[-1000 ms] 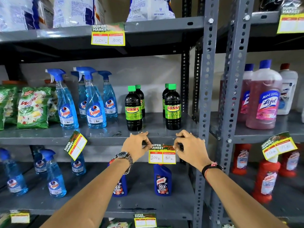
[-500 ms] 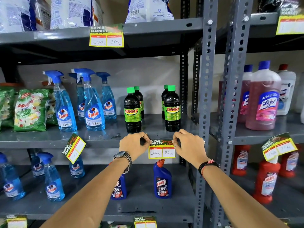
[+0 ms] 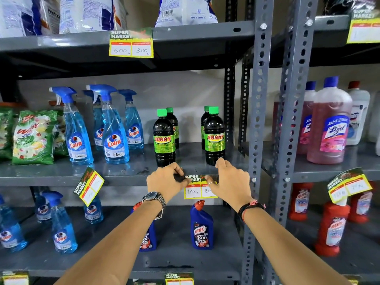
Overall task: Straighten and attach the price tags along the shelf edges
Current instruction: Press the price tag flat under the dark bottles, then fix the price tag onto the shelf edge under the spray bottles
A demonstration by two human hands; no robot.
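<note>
A yellow price tag point(image 3: 195, 189) reading 100 and 80 sits level on the front edge of the middle shelf point(image 3: 51, 178). My left hand point(image 3: 165, 182) pinches its upper left corner. My right hand point(image 3: 231, 181) presses on its upper right side and hides part of it. Further left on the same edge a second tag point(image 3: 89, 186) hangs tilted. On the right rack another tag point(image 3: 349, 185) sits crooked. A tag point(image 3: 131, 43) reading 600 and 300 is straight on the top shelf edge.
Green-capped black bottles point(image 3: 164, 138) stand just behind my hands. Blue spray bottles point(image 3: 114, 132) and green packets point(image 3: 33, 136) fill the left. A perforated grey upright point(image 3: 258, 120) rises right of my right hand. Blue toilet-cleaner bottles point(image 3: 201, 227) stand below.
Both hands have lifted the tag from hanging below the shelf edge up onto it. My fingers have closed in over its top strip.
</note>
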